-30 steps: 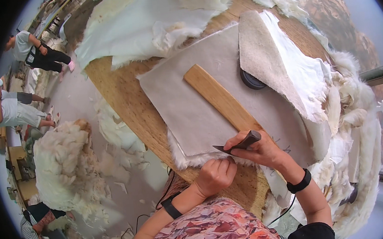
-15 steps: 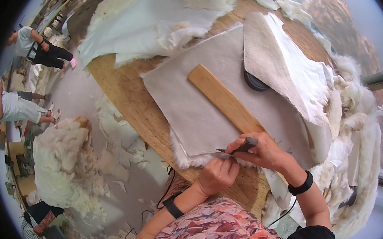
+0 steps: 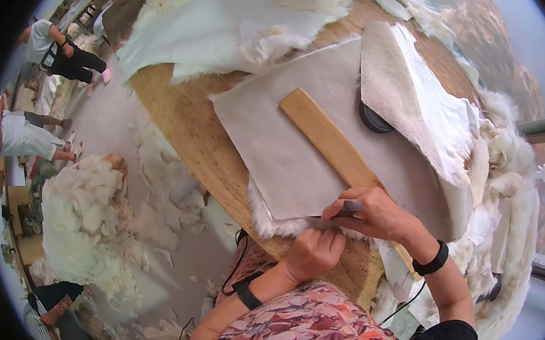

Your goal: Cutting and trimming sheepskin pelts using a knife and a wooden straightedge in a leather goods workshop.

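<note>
A pale grey fur hide [image 3: 271,151] lies skin side up, its white fluff showing along the near edge. My right hand [image 3: 375,216] is closed round a small knife [image 3: 352,206] with a dark handle, held over that edge. Right beside it, my left hand [image 3: 315,252] is closed in a pinch at the hide's near edge; the gripped bit is mostly hidden by the fingers. A flat wooden strip [image 3: 328,136] lies slantwise on the hide, its near end passing by my right hand. Farther right, a black round object [image 3: 375,119] is partly covered by a folded-over hide piece [image 3: 389,75].
The wooden table [image 3: 184,119] carries more white hides [image 3: 215,29] at its far side. Furry pieces [image 3: 508,195] hang at the right edge. A heap of fluffy pelts [image 3: 86,225] stands on the floor at left, with scraps around it. Other people [image 3: 65,55] are at far left.
The view has shifted slightly. My right hand has turned the knife a little, and its blade is now mostly hidden. My left hand keeps its pinch at the hide's edge.
</note>
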The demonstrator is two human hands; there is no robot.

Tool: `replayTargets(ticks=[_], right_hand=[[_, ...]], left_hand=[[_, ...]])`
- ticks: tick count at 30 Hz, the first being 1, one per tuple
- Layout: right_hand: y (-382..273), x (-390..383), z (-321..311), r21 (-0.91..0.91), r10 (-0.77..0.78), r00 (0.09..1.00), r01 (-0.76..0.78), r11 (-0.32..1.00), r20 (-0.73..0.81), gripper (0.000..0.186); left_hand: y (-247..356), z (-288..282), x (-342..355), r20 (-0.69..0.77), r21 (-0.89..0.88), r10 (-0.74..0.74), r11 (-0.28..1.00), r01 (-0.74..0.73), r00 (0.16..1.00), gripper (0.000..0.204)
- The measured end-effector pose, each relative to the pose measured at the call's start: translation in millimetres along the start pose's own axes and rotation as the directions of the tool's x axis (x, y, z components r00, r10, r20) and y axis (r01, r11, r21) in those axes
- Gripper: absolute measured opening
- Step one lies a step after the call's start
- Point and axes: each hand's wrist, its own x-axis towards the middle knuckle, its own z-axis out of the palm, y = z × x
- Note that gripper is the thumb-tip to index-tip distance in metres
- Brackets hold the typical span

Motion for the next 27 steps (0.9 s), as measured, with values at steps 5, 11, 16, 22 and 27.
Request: replayTargets(ticks=[5, 11, 16, 22, 27], right_hand=[[0.0, 6.4, 4.6, -0.008, -0.012, 1.0, 0.012, 1.0, 0.005, 0.017], [6.4, 13.0, 11.9, -0.007, -0.097, 0.995, 0.097, 0.995, -0.024, 0.018], [2.1, 23.0, 17.4, 0.07, -0.076, 0.997, 0.076, 0.995, -0.002, 0.015], [-9.3, 40.2, 19.9, 0.011, -0.105, 0.992, 0.105, 0.994, 0.073, 0.019], [-15.8, 35.7, 9.3, 0.49, 0.029, 0.998, -0.002, 0.871, -0.047, 0.02]], left_hand=[[2.5, -3.2, -3.6, 0.01, -0.032, -0.02, 0.999, 0.02, 1.0, 0.009], [6.0, -13.5, -2.4, 0.005, -0.059, -0.038, 0.998, 0.039, 0.999, 0.012], [11.1, -22.6, -1.0, -0.007, -0.22, -0.155, 0.964, 0.15, 0.988, 0.01], [20.7, -29.6, 0.0, 0.153, -0.564, -0.142, 0.8, 0.204, 0.978, 0.013], [11.5, -24.9, -15.7, 0.322, -0.641, -0.119, 0.703, 0.309, 0.939, 0.019]])
